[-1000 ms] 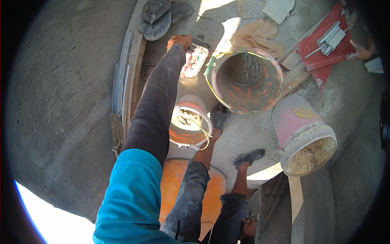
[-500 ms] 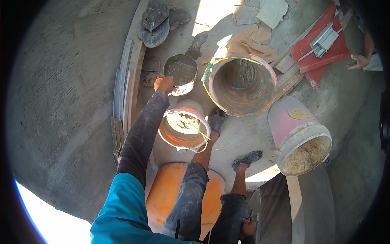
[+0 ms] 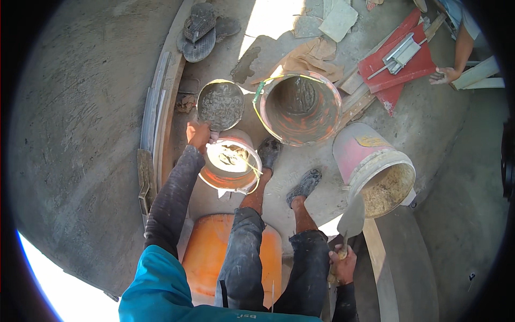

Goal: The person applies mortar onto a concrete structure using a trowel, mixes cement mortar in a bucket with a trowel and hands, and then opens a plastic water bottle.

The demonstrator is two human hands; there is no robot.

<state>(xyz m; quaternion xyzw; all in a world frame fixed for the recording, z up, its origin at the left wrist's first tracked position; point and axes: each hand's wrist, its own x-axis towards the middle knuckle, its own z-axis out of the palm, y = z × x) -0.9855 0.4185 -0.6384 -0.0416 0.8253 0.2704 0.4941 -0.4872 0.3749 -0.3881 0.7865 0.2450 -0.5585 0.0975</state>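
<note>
My left hand (image 3: 199, 135) is closed on the near rim of a round metal pan (image 3: 203, 115) of wet grey mortar (image 3: 221, 106). Just below that hand stands a small orange-lined bucket (image 3: 214, 182) with a yellow handle and sunlit material inside. My right hand (image 3: 345, 265), near my right knee, grips a trowel (image 3: 351, 219) by its handle, its pointed blade facing up and away. Right of the pan is a large bucket (image 3: 276, 126), its inner wall smeared with mortar and its handle partly green. The blade tip reaches near the mouth of a tilted pinkish-white bucket (image 3: 357, 153).
An orange container (image 3: 206, 244) lies behind my legs. Wooden boards (image 3: 174, 88) run along the left wall, with sandals (image 3: 199, 33) at their far end. Red sheets with a metal piece (image 3: 397, 67) lie far right, near another person's hand (image 3: 444, 76). Brown paper (image 3: 316, 58) rests beyond the large bucket.
The pan has come slightly nearer with my left hand on its rim. My right hand has risen with the trowel, whose blade now points up. The view has shifted rightward.
</note>
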